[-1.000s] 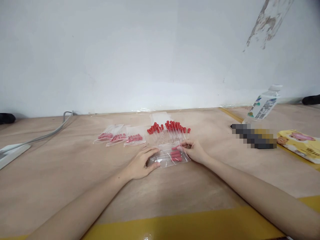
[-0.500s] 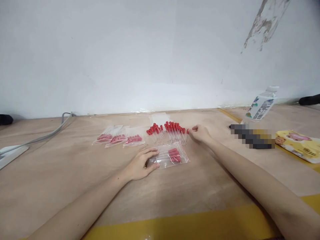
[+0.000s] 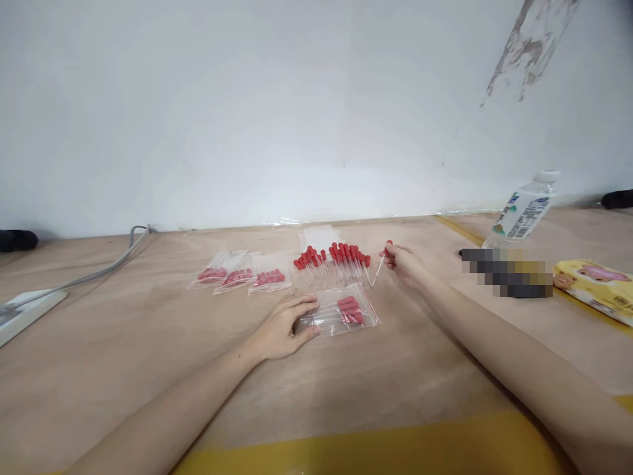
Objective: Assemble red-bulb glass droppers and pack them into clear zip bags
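Observation:
My right hand (image 3: pixel 403 262) pinches the red rubber bulb of a glass dropper (image 3: pixel 380 269), whose clear tube slants down to the left toward the table. Just left of it lies a spread of loose droppers (image 3: pixel 349 257), red bulbs at the far end. My left hand (image 3: pixel 289 326) rests on the table with thumb and fingers around the left end of a clear zip bag (image 3: pixel 329 323). Several droppers lie inside this bag, bulbs to the right, near its red-lined edge. Part of the bag's left end is hidden by the fingers.
Filled dropper bags (image 3: pixel 270 277) overlap on the left, and flat clear bags (image 3: pixel 319 236) lie behind the loose droppers. At right stand a tilted bottle (image 3: pixel 523 211), a blurred dark object (image 3: pixel 509 274) and a yellow packet (image 3: pixel 596 284). A grey cable (image 3: pixel 106 262) crosses the left side.
My right hand has lifted a dropper at the right end of the loose group and drawn it slightly right. My left hand stays at the bag. The view has shifted a little.

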